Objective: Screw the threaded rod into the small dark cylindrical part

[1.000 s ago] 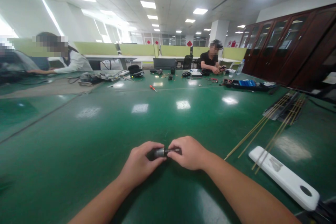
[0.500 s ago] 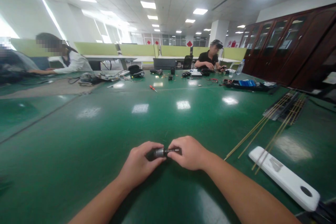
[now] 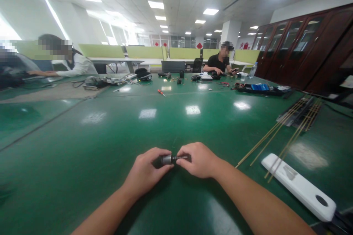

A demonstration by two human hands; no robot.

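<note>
Low over the green table (image 3: 176, 125), my left hand (image 3: 146, 169) is closed round the wide end of a small silver-and-black cylindrical part (image 3: 167, 159). It looks like a small motor, but its exact kind is too small to tell. A thin dark shaft (image 3: 176, 158) reaches out of it to the right. My right hand (image 3: 200, 161) pinches the far end of that shaft between thumb and fingers. The part lies level between both hands, and the fingers cover both its ends.
A white oblong device (image 3: 299, 187) lies at right beneath several thin brass-coloured rods (image 3: 271, 136). Farther off are a red screwdriver (image 3: 161, 92), a black tray with blue items (image 3: 260, 88) and a bottle (image 3: 253, 69). Co-workers sit at the far side (image 3: 220, 62) and left (image 3: 79, 64).
My hands and the part between them have hardly moved. Across the table, the co-worker's hands have shifted slightly.
</note>
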